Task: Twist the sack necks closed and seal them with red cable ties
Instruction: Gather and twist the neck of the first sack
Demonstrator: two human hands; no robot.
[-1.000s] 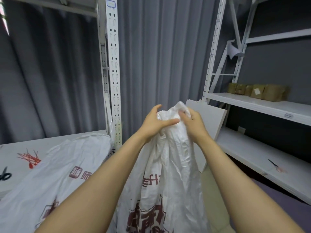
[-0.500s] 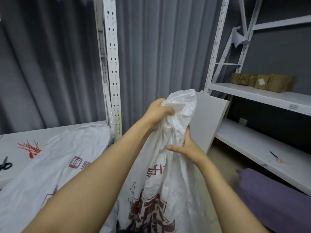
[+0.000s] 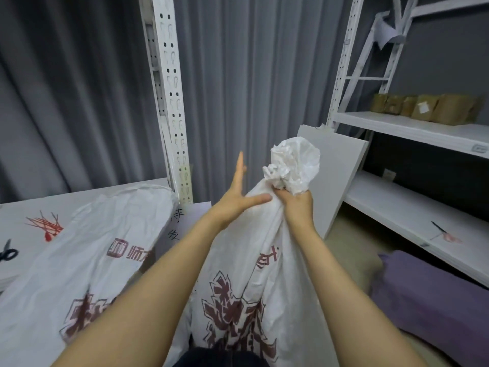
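A: Right hand (image 3: pixel 297 207)?
B: Fist clamped round twisted neck of upright sack (image 3: pixel 267 266). Left hand (image 3: pixel 235 200) spread flat, thumb touching sack beside it.
A: Red cable ties (image 3: pixel 45 225)?
B: Well left of sack, loose on table (image 3: pixel 23 207).

The right hand (image 3: pixel 296 207) shows only its back; its fingers are buried in the gathered neck of the sack (image 3: pixel 251 274), whose base runs off the bottom edge behind a dark cloth (image 3: pixel 225 357). The left hand (image 3: pixel 235 202) is seen edge-on, so its fingers overlap and cannot be told apart. The left forearm covers part of the print on the second sack (image 3: pixel 79 260), which the left and bottom edges crop. The scissors (image 3: pixel 6 254) are cut by the left edge. The red cable ties (image 3: pixel 45 225) are too small to count. A blurred thing (image 3: pixel 444 235) on the lower shelf (image 3: pixel 397 207) may be another pair of scissors
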